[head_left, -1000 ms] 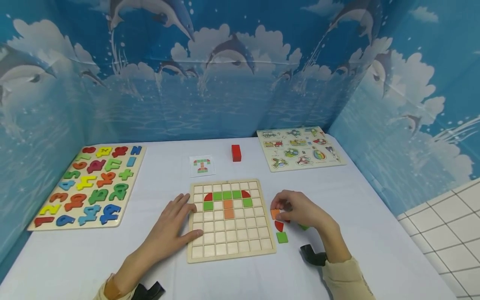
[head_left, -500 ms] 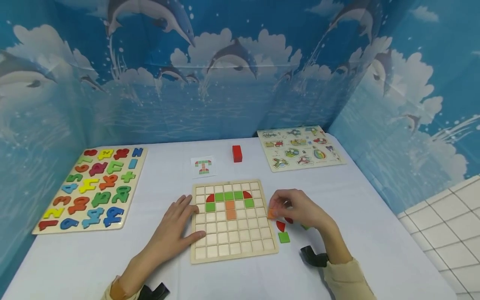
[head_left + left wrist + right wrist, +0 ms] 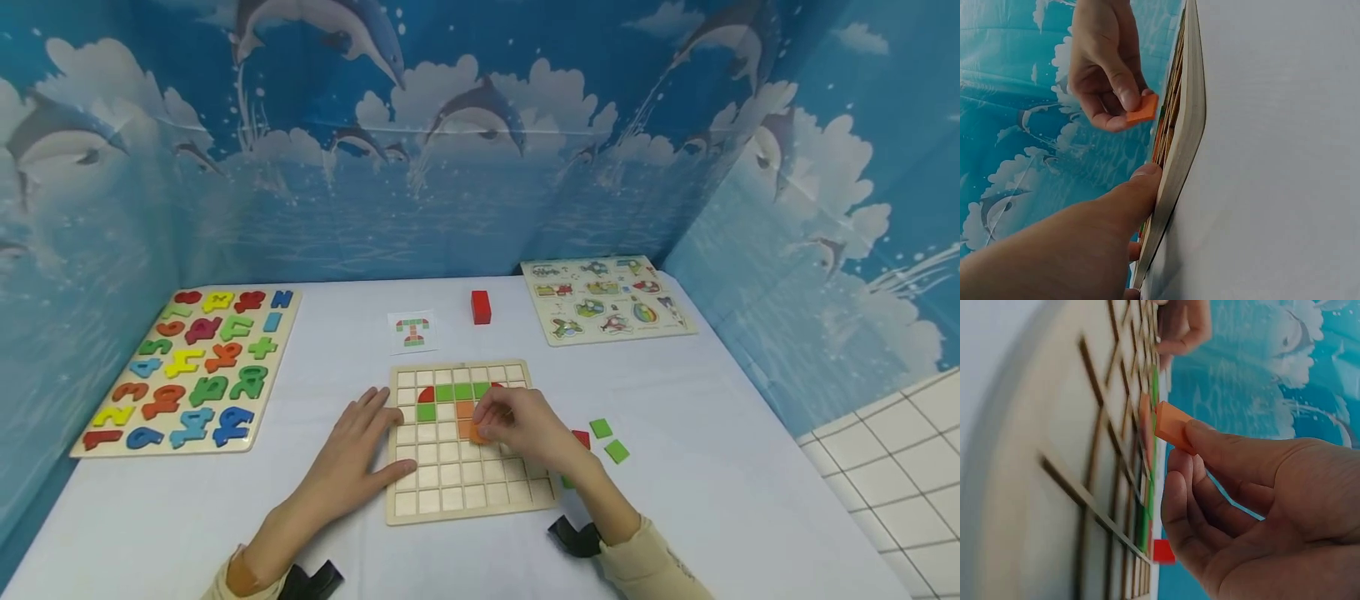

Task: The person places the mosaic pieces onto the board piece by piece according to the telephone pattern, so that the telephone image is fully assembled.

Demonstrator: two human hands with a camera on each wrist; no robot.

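orange tile (image 3: pixel 477 433) pinched in right hand (image 3: pixel 527 425) over grid board (image 3: pixel 429 477)

head: holding orange tile between thumb and fingers, beside the lower of two orange squares (image 3: pixel 465 409) set in a column under the middle green. contact with the board: cannot tell. left hand (image 3: pixel 345 450) laid loosely on the board's left edge, fingers extended, thumb over the rim. in the upper part of the grid: left red piece (image 3: pixel 426 394), then row of three green squares (image 3: pixel 444 392), then right red piece (image 3: pixel 497 385) partly behind the right hand. one more green square under the left red piece. right of the board: loose green tiles (image 3: pixel 617 452), loose red tile (image 3: pixel 581 437), partly covered by right wrist. beyond the board: pattern card (image 3: pixel 411 342), red block (image 3: pixel 481 307). far left: number puzzle (image 3: pixel 272 367). far right: picture puzzle (image 3: pixel 591 327).

left wrist: seeing board nearly edge-on, left thumb on its rim. right hand up top, orange tile tilted in its fingers, close to the board face.

right wrist: gripping orange tile at one end, thumb on its face, other end sticking out past the fingertips. left hand blurred at top, by the far edge.
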